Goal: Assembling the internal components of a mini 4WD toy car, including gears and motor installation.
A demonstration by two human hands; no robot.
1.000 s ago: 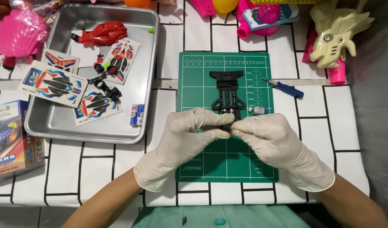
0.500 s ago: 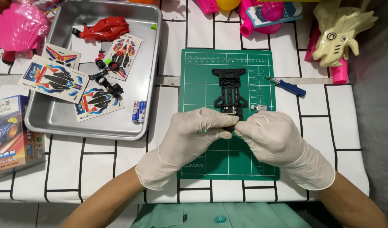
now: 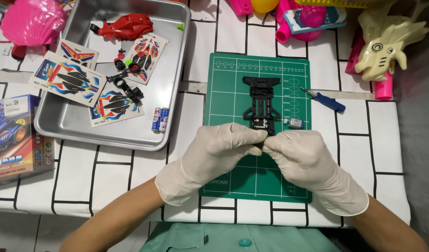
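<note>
A blue toy-car box [image 3: 14, 135] lies at the far left; beside it a metal tray [image 3: 175, 70] holds sticker sheets [image 3: 67, 79] and a red car body [image 3: 126, 25]; the gloved left hand [image 3: 214, 156] and gloved right hand [image 3: 307, 163] meet fingertip to fingertip, pinched shut on the near end of the black car chassis [image 3: 261, 100], which lies on the green cutting mat [image 3: 224, 84]; a blue screwdriver [image 3: 324, 99] lies right of the mat.

A single head-worn camera is looking steeply down, close over the green cutting mat [image 3: 233, 84] at frame centre.
</note>
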